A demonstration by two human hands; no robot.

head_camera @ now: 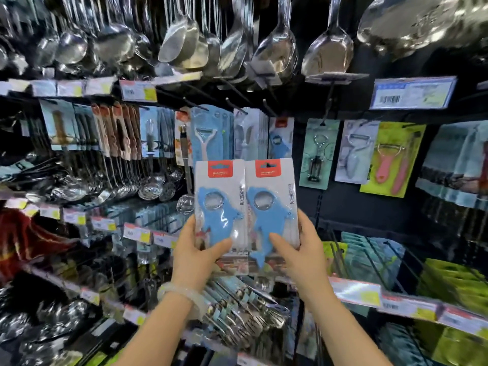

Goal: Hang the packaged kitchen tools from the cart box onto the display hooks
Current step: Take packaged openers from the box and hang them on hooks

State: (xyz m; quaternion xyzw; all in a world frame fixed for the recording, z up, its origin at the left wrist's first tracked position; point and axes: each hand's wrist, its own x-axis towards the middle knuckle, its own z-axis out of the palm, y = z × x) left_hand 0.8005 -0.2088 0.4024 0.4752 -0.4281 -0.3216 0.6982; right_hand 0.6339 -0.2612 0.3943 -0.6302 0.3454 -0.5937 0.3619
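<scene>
Shelves of hanging ladles (184, 46) and carded peelers (208, 136) fill the background. Left hand (195, 257) pinches the left shark opener pack (220, 207) low, thumb across its front; right hand (301, 254) likewise pinches the right shark opener pack (272, 204), edges touching.

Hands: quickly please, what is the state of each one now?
Left hand: closed on the left shark opener pack.
Right hand: closed on the right shark opener pack.

Your left hand (196, 256) and right hand (301, 249) are raised side by side, forearms extended forward. Each hand is closed in a pinch, thumb in front, fingers behind. Your left wrist carries a pale beaded bracelet (179, 293).
</scene>
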